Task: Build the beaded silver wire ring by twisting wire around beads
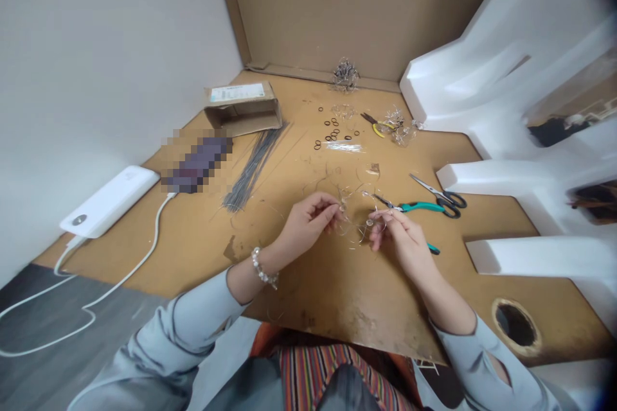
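Note:
Thin silvery wire [355, 228], bent into loops and curls, stretches between my two hands above the table. My left hand [313, 218] pinches one side of it between thumb and forefinger. On the other side my right hand [398, 231] is closed on the wire, fingertips together. Just beyond my right hand lie pliers with teal handles [421, 207], partly hidden by that hand. Loose curls of wire [332, 173] lie on the table in front of my left hand. The fine detail of the wire is too small to make out.
Straight wires [253, 170] lie left, by an open cardboard box [243, 109]. Dark rings [332, 135], short wires [343, 146], yellow-handled pliers [378, 125] and wire tangles [346, 75] sit farther back. Scissors [441, 196] and white foam [491, 176] are right; a power bank [110, 200] is left.

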The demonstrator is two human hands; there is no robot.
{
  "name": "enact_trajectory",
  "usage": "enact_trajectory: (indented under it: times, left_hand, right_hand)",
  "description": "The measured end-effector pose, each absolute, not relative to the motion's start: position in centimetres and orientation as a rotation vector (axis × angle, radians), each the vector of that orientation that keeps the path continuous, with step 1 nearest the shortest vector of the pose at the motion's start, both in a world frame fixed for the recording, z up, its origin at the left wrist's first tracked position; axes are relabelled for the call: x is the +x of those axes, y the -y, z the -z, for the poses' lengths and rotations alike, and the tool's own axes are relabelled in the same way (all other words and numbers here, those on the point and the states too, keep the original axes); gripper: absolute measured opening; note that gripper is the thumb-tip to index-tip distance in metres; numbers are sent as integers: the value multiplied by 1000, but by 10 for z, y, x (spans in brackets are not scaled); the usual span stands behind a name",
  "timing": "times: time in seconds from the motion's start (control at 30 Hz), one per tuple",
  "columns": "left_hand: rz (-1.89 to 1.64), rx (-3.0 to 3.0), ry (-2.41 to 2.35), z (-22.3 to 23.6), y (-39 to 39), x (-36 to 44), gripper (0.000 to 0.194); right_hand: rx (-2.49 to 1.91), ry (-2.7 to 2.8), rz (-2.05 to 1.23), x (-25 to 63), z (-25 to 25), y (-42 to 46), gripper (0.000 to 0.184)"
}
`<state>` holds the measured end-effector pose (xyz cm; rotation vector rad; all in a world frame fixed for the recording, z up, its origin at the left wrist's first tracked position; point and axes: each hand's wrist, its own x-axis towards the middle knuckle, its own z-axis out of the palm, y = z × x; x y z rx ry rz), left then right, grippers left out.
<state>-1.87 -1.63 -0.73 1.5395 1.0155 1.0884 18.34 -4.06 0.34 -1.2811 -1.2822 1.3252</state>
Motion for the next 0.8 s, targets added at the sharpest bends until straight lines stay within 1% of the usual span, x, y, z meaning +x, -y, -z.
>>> enact_trajectory:
  times: [0.2, 0.27, 0.37, 0.47, 0.53, 0.6, 0.7, 0.77, 0.8]
  left_hand:
    - [-977, 2123, -1049, 6, 15, -23, 18]
    - [-959, 1990, -1003, 6, 17, -22, 18]
    - [-1023, 1505, -948, 6, 16, -18, 21]
    - [-1129, 1269, -978, 3, 13, -18, 22]
    - [-1120, 1352, -998, 2, 12, -19, 21]
    - [-1004, 1593, -994, 1, 12, -20, 18]
    - [-814, 2025, -939, 2, 15, -18, 16]
    - [-772, 2248, -887, 2, 17, -16, 17]
    - [-764, 2350, -849, 2, 18, -15, 18]
  right_hand:
    - [-1334, 1412, -1184, 180, -2, 44, 31]
    - [-1318, 1446, -1177, 181, -1, 45, 29]
    - [-1243, 1487, -1249, 183, 2, 46, 25]
    - [-1177, 1444, -1574, 186, 2, 44, 23]
    - [-1169, 1432, -1802, 188, 0, 42, 28]
    - [-1199, 1471, -1888, 191, -3, 41, 39]
    - [-1290, 1555, -1727, 196, -7, 40, 57]
    - [-1274, 1588, -1654, 201, -10, 41, 63]
    - [-1235, 1597, -1670, 203, -12, 41, 65]
